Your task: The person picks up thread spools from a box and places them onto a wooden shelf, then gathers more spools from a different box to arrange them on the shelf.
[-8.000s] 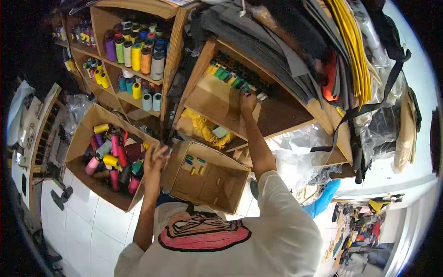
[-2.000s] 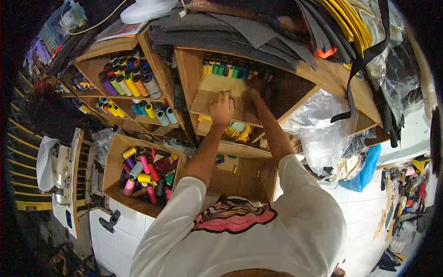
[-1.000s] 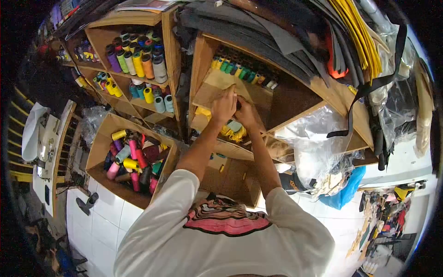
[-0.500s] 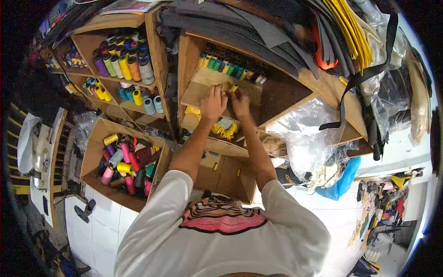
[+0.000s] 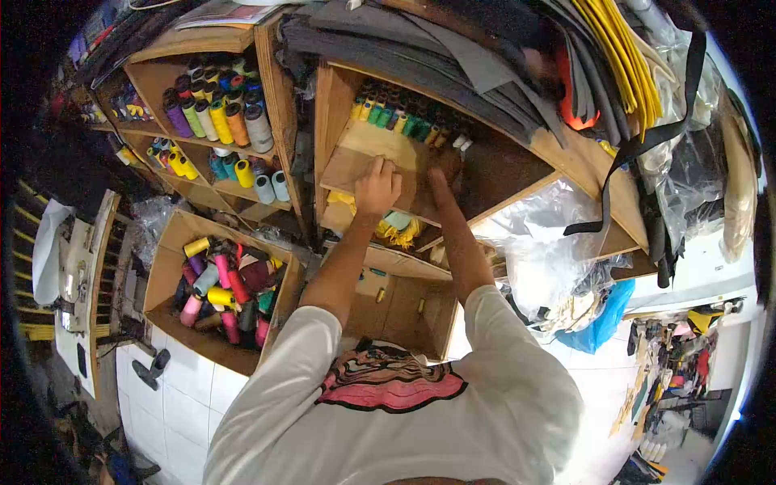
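My left hand (image 5: pixel 378 187) rests at the front of the wooden shelf board (image 5: pixel 347 167), its fingers curled in. Whatever may be under those fingers is hidden. To the right, my right hand (image 5: pixel 444 171) reaches into the shaded part of the same compartment. Its fingers are dark and blurred, so I cannot see what they hold. Behind both hands, rows of small thread spools (image 5: pixel 396 120) in yellow, green and brown stand upright. Two whitish spools (image 5: pixel 462 143) are at the right end of the rows, close to my right hand.
Below the shelf is a cardboard box (image 5: pixel 412 311) with a few small spools. A second box (image 5: pixel 174 311) at left holds large mixed thread cones. Cubbies (image 5: pixel 279 133) with more cones stand at upper left. Grey sheets (image 5: pixel 477 61) lie on top; clear plastic (image 5: pixel 533 210) hangs at right.
My right hand has moved right and deeper into the compartment, away from my left hand. The small yellow spool it had at its fingers no longer shows there. My left hand stays nearly in place.
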{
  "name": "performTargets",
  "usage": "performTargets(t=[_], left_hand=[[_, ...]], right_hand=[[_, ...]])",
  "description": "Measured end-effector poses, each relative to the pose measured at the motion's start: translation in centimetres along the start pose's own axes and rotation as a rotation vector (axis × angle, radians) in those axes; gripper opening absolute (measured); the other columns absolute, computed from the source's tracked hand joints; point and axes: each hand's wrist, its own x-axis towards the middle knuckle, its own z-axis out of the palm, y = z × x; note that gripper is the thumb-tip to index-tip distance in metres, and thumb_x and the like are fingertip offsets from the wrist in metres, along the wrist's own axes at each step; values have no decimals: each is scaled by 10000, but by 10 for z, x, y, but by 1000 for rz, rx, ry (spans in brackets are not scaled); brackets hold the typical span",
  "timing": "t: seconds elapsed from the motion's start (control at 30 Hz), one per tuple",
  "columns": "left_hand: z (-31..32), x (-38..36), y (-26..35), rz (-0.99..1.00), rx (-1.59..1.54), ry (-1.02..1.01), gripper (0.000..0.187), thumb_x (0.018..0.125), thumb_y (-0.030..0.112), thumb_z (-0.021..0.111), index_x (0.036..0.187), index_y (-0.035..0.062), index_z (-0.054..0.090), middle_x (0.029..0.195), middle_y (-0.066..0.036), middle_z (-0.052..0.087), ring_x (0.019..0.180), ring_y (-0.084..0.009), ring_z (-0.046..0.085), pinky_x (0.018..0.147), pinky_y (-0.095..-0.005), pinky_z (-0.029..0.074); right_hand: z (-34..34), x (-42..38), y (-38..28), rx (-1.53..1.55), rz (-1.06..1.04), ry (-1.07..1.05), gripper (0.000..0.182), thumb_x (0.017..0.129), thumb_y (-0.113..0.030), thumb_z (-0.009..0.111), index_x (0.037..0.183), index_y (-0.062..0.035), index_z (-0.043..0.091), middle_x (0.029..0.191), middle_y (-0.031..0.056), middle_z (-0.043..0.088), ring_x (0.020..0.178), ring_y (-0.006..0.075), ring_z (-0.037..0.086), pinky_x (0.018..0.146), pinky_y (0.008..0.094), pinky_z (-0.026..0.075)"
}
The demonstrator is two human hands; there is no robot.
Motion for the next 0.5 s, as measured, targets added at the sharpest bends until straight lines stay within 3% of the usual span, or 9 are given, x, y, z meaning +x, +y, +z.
performTargets(t=[0.03, 0.2, 0.37, 0.4, 0.5], left_hand=[[0, 0, -1, 16, 3, 21, 196, 897, 247, 528, 909, 66, 603, 955, -86, 565, 638, -224, 612, 470, -369, 524], [-39, 15, 18, -126, -75, -114, 210, 910, 244, 509, 900, 57, 605, 914, -73, 549, 619, -231, 603, 485, -386, 524], [-39, 15, 17, -120, -134, -122, 270, 937, 283, 472, 919, 45, 599, 957, -91, 559, 601, -251, 590, 525, -394, 544], [-38, 14, 18, -125, -74, -111, 274, 940, 285, 465, 919, 45, 594, 960, -94, 559, 595, -253, 588, 522, -392, 542], [-34, 10, 19, -109, 16, -65, 282, 947, 287, 447, 919, 45, 588, 975, -100, 562, 582, -258, 581, 516, -391, 539]], right_hand=[[-4, 0, -1, -7, -21, -12, 276, 935, -232, 522, 1014, -6, 659, 878, 170, 666, 804, 336, 636, 706, 434, 516], [78, -17, 32, 299, 460, -339, 384, 831, -393, 655, 977, -40, 691, 842, 181, 682, 734, 348, 657, 652, 446, 517], [152, -40, 63, 514, 493, -192, 397, 787, -411, 689, 972, -61, 692, 886, 168, 688, 768, 302, 663, 684, 425, 522], [156, -44, 64, 557, 501, -163, 400, 778, -415, 695, 971, -65, 692, 895, 165, 689, 775, 293, 664, 690, 420, 523], [73, -17, 33, 358, 461, -279, 396, 785, -417, 688, 953, -58, 685, 891, 164, 680, 764, 302, 647, 682, 422, 517]])
